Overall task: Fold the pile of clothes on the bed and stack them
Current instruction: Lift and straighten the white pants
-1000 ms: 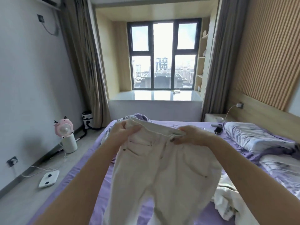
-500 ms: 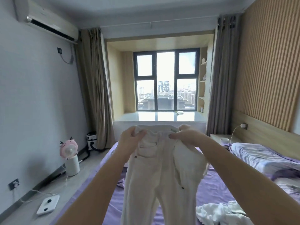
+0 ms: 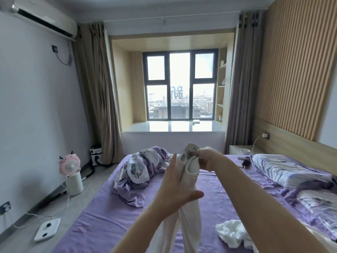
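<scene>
Your right hand point(image 3: 204, 157) pinches the waistband of the white trousers point(image 3: 188, 181), holding them up above the purple bed point(image 3: 109, 216) so the legs hang down. Your left hand point(image 3: 175, 187) is flat, fingers straight, pressed against the side of the hanging trousers, thumb spread out beneath.

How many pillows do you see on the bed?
2. One pillow lies at the right by the headboard; the second pillow lies nearer the camera, partly cut by the frame edge. More may be hidden.

1 white trousers point(image 3: 189, 172), 1 white garment point(image 3: 230, 232), 1 purple bundle point(image 3: 138, 170), 2 pillows point(image 3: 284, 168).
</scene>
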`<state>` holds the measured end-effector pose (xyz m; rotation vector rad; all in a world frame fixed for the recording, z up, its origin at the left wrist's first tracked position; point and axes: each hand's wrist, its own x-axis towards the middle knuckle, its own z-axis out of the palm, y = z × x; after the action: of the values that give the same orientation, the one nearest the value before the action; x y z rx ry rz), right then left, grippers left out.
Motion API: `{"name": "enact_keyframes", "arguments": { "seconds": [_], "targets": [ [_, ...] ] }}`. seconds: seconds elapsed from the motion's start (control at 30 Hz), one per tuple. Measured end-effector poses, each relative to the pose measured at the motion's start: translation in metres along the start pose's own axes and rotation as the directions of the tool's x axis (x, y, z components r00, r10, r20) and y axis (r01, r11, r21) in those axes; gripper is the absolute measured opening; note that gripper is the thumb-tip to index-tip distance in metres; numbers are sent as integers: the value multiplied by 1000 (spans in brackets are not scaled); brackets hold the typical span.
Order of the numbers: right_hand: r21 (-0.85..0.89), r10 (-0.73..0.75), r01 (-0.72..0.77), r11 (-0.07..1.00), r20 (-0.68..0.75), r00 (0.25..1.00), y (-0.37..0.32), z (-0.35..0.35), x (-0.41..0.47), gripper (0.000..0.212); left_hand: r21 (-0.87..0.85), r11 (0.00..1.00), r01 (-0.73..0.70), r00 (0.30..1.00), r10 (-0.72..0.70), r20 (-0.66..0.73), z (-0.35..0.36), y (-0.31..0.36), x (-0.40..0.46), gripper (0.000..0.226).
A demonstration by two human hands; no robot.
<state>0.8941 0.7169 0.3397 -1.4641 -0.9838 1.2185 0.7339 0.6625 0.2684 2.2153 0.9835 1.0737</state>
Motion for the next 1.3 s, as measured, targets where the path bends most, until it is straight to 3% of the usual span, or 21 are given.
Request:
{"name": "enact_keyframes", "arguments": {
  "seconds": [0.07,0.17,0.23,0.33,0.37,0.4,0.47,0.57,0.63,0.7,0.83,0.93,1.0,1.1,1.3],
  "targets": [
    [34,0,0,999,-1,1000,-1,4,-4,13,-31,998,50,990,-53,-128,1,-6,5,106],
    [-23,-10,10,1000,-10,1000,3,8,-10,8,-194,971,138,930,-195,-312,-10,-16,16,59],
    [-67,-55,52,996,-38,998,6,9,-17,10,-220,967,132,918,-203,-341,-19,-20,22,34],
    [-65,-159,158,985,-8,987,14,14,-22,20,-347,932,103,912,-228,-342,-26,-18,28,26],
    [-139,-225,220,965,-19,974,18,15,-22,28,-377,920,108,911,-244,-332,-28,-18,29,25],
    [-283,-326,303,910,-35,945,22,15,-21,35,-398,911,107,915,-246,-318,-31,-16,30,24],
    [-603,-590,459,653,-24,807,30,10,-20,43,-438,894,98,935,-234,-268,-40,-18,31,21],
    [-691,-812,668,278,202,547,28,2,-28,44,-471,874,118,955,-229,-186,-56,-15,30,22],
    [-696,-799,707,127,351,489,21,5,-36,45,-460,879,129,964,-219,-148,-64,-11,29,25],
    [-751,-736,658,42,422,529,15,12,-44,57,-449,883,133,972,-205,-116,-70,-6,28,26],
    [-798,-714,597,80,372,593,11,17,-47,68,-442,888,128,973,-199,-118,-76,1,24,27],
    [-768,-743,639,47,401,536,13,22,-54,64,-437,890,134,974,-199,-106,-77,1,20,28],
    [-725,-766,686,65,404,500,14,25,-59,51,-451,882,141,971,-212,-110,-79,0,17,31],
    [-620,-776,745,246,334,534,12,25,-67,18,-538,829,154,970,-231,-77,-81,-3,13,45],
    [-668,-778,693,272,272,567,9,23,-68,21,-573,808,136,988,-150,23,-84,-6,0,76]
  ]
}}
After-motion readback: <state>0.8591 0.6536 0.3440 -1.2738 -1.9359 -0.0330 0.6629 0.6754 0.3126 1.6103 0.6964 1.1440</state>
